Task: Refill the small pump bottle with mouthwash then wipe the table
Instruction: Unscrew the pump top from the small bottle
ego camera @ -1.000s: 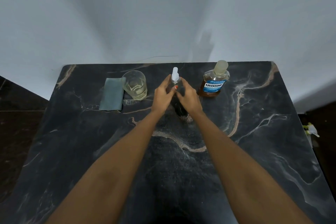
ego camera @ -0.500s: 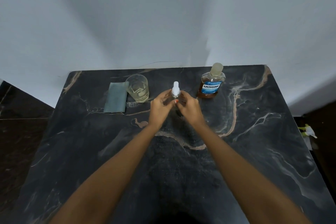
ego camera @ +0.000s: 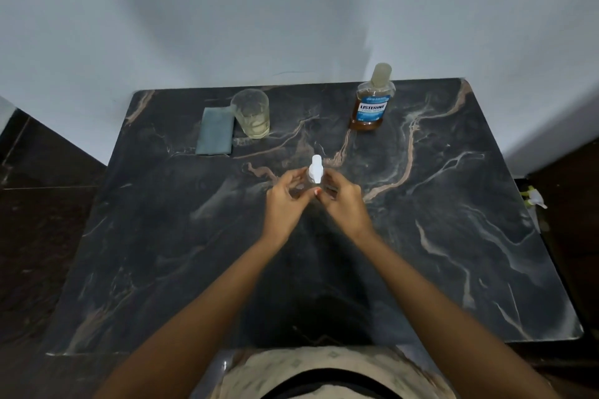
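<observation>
Gripping the small clear pump bottle with white pump top [ego camera: 315, 173] mid-table in curled fingers of the left hand [ego camera: 284, 202], pinching its collar with the right hand [ego camera: 342, 201], risking a slip or tip onto the dark marble table [ego camera: 453, 236] if twisted unevenly.

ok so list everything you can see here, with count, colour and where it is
table: one, black marble with tan veins, against the wall
wall: pale grey, behind the table
mouthwash bottle: one, amber liquid, blue label, capped, far right
glass: one, clear, pale liquid at the bottom, far left
cloth: one, grey-blue, folded, left of the glass
small pump bottle: one, clear, white pump, table centre
left hand: holds the pump bottle's left side
right hand: holds its right side
</observation>
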